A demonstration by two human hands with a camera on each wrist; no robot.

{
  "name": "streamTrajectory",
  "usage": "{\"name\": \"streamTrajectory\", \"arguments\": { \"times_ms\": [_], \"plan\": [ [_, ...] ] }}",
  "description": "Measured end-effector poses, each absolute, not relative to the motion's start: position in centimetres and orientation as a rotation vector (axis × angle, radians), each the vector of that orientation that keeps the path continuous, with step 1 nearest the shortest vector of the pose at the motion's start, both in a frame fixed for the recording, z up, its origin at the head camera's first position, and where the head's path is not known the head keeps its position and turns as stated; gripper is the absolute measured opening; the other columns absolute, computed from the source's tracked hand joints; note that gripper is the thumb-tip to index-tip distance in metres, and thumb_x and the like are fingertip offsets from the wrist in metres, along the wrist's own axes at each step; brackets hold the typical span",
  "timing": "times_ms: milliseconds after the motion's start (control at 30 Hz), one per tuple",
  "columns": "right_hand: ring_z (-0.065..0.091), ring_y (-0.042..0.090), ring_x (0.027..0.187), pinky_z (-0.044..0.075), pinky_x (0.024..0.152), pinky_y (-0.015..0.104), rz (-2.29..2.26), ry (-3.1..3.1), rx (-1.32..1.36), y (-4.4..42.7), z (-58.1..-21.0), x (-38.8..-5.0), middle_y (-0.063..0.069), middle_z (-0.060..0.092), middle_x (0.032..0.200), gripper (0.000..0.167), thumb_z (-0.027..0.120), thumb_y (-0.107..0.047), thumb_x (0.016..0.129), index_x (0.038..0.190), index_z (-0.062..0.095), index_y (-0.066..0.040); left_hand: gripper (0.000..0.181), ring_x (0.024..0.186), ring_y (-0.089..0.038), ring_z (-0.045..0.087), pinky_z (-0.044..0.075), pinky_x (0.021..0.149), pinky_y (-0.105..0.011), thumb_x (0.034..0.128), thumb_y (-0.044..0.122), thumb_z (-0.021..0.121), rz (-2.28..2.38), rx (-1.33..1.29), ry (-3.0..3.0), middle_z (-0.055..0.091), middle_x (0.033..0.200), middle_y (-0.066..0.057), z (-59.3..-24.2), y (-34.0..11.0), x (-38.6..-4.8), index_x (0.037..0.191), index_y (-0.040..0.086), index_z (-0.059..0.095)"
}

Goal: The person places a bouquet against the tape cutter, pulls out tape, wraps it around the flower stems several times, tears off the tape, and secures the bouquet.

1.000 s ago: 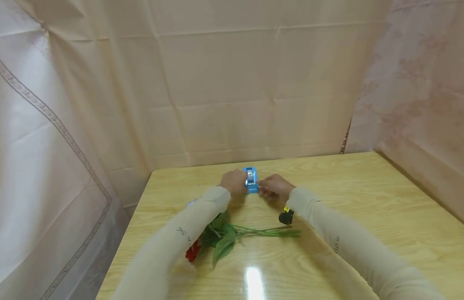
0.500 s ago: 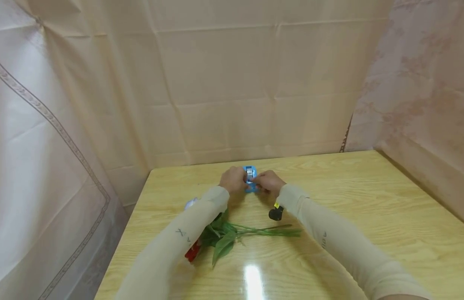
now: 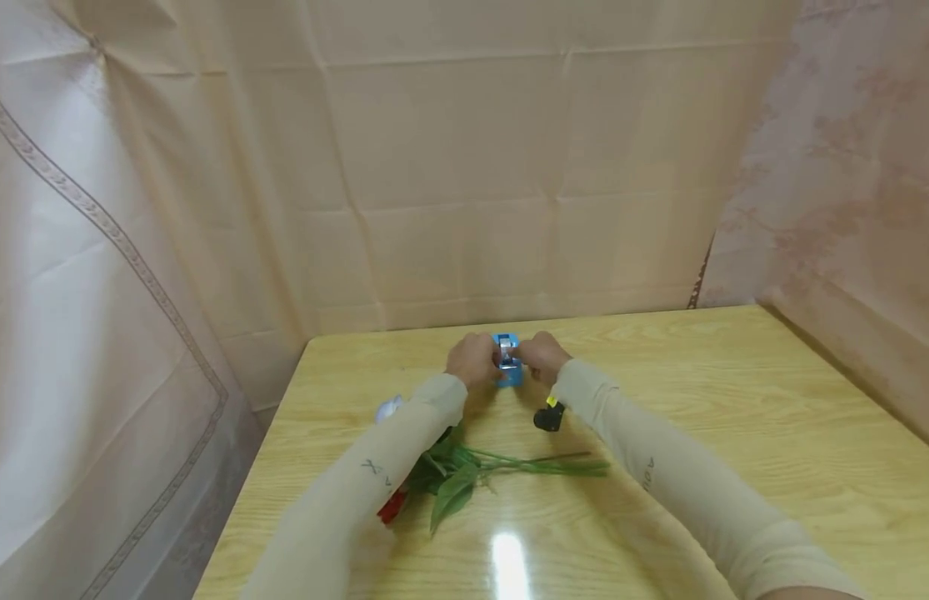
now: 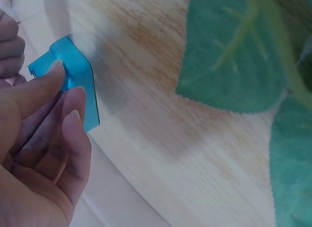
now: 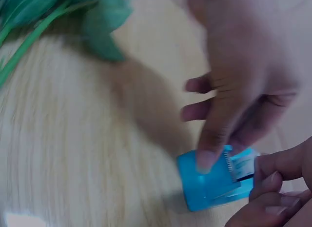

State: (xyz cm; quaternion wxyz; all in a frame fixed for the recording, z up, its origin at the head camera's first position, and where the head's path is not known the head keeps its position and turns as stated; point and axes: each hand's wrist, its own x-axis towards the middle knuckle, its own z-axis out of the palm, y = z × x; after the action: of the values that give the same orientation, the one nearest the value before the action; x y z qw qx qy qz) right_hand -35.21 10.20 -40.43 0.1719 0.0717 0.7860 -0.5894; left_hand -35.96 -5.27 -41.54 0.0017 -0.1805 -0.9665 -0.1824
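A blue tape dispenser (image 3: 511, 377) lies near the table's far edge. My left hand (image 3: 471, 361) holds it from the left side. In the left wrist view, the thumb of my left hand (image 4: 39, 139) presses on the blue body (image 4: 77, 65). From the right, my right hand (image 3: 545, 356) reaches the roll of clear tape (image 3: 506, 342). Curled index finger and thumb of the right hand (image 5: 282, 183) come together at the tape (image 5: 244, 166) in the right wrist view. The pinched bit itself is hidden behind them. Beside the tape, the toothed cutter edge shows.
Artificial flowers lie nearer me, with green leaves (image 3: 454, 492), stems (image 3: 539, 465) and a red bloom (image 3: 392, 506) partly under the left sleeve. A pale bluish object (image 3: 388, 407) sits left of that arm. Cloth hangs behind the table (image 3: 734, 400).
My right hand has moved in from the dispenser's right side, across the tape, and then slightly back to the right. The left hand keeps its hold; the flowers stay put.
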Motion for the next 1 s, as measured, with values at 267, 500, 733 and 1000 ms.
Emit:
{"name": "streamTrajectory", "arguments": {
  "times_ms": [267, 500, 733, 1000],
  "plan": [
    [0.028, 0.003, 0.044, 0.025, 0.043, 0.02, -1.721, 1.996, 0.29, 10.8, -40.6, -35.6, -0.003, 0.047, 0.059, 0.02, 0.06, -0.004, 0.098, 0.078, 0.056, -0.006, 0.016, 0.072, -0.013, 0.065, 0.053, 0.066, -0.031, 0.0781, 0.025, 0.092, -0.662, -0.469, -3.042, 0.074, 0.079, 0.005, -41.7, -5.7, -36.2, 0.08, 0.014, 0.08],
    [0.027, 0.002, 0.046, 0.026, 0.044, 0.019, -1.683, 1.966, 0.203, 11.4, -40.4, -34.6, -0.003, 0.047, 0.061, 0.021, 0.057, -0.005, 0.1, 0.079, 0.054, -0.006, 0.016, 0.078, -0.015, 0.067, 0.055, 0.069, -0.032, 0.079, 0.025, 0.092, -0.72, -0.448, -3.021, 0.076, 0.085, 0.003, -42.0, -5.6, -36.1, 0.082, 0.013, 0.081],
    [0.027, 0.003, 0.046, 0.025, 0.045, 0.019, -1.636, 1.991, 0.202, 12.1, -40.7, -34.2, -0.003, 0.046, 0.064, 0.018, 0.056, -0.007, 0.102, 0.084, 0.055, -0.004, 0.016, 0.074, -0.012, 0.066, 0.053, 0.066, -0.03, 0.0781, 0.03, 0.091, -0.718, -0.443, -3.034, 0.075, 0.083, 0.007, -42.0, -5.0, -35.8, 0.077, 0.017, 0.081],
    [0.026, 0.002, 0.047, 0.025, 0.046, 0.019, -1.605, 1.989, 0.124, 12.0, -39.9, -33.4, -0.002, 0.045, 0.067, 0.013, 0.054, -0.01, 0.105, 0.094, 0.055, -0.002, 0.02, 0.08, -0.014, 0.068, 0.054, 0.068, -0.031, 0.0775, 0.033, 0.091, -0.648, -0.42, -3.042, 0.076, 0.094, 0.005, -41.6, -5.6, -36.2, 0.085, 0.018, 0.082]
  ]
}}
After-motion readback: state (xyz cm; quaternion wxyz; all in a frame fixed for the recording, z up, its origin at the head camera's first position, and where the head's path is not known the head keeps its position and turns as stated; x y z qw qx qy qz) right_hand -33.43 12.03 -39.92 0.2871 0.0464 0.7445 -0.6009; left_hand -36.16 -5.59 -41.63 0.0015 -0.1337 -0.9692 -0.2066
